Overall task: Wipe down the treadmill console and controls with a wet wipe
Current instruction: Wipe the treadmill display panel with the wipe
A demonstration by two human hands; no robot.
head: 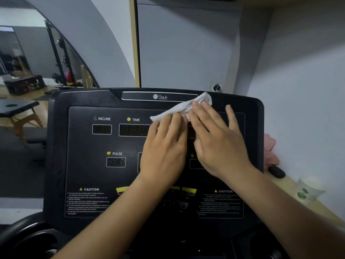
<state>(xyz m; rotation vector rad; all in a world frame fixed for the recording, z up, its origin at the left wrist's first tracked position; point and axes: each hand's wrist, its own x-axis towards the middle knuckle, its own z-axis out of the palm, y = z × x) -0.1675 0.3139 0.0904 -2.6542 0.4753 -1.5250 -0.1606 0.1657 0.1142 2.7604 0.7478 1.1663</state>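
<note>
The black treadmill console fills the middle of the view, with INCLINE, TIME and PULSE displays and CAUTION labels. A crumpled white wet wipe lies against its upper centre-right, below the logo bar. My left hand lies flat on the console with its fingertips on the wipe's left part. My right hand is spread flat beside it, fingertips pressing the wipe's right part. Both hands hide the middle displays and part of the yellow buttons.
A wooden ledge runs along the white wall on the right, carrying a wipes packet, a small dark object and a pink cloth. A bench and gym racks stand at the left. Dark cup holders lie below the console.
</note>
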